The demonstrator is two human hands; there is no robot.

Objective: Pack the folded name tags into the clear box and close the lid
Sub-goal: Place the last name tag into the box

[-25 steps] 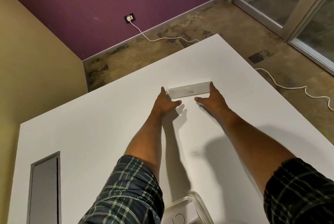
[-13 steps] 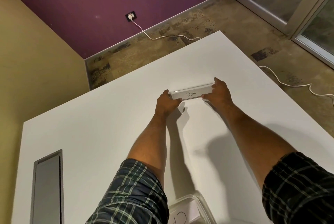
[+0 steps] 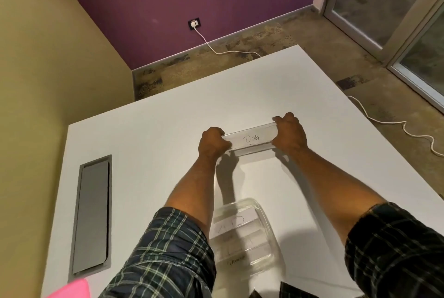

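A white folded name tag (image 3: 251, 139) with "DOG" handwritten on it is held a little above the white table (image 3: 156, 134). My left hand (image 3: 212, 143) grips its left end and my right hand (image 3: 289, 134) grips its right end. Nearer to me, between my forearms, the clear box (image 3: 265, 223) stands on the table with several white name tags lying inside it. No lid can be made out.
A grey recessed panel (image 3: 92, 216) is set into the table at the left. Something pink (image 3: 72, 289) shows at the bottom left corner. White cables (image 3: 406, 127) trail on the floor beyond the table's far and right edges.
Both hands have closed on the ends of the "DOG" tag and lifted it off the table. The camera has tilted down, bringing more of the clear box into view.
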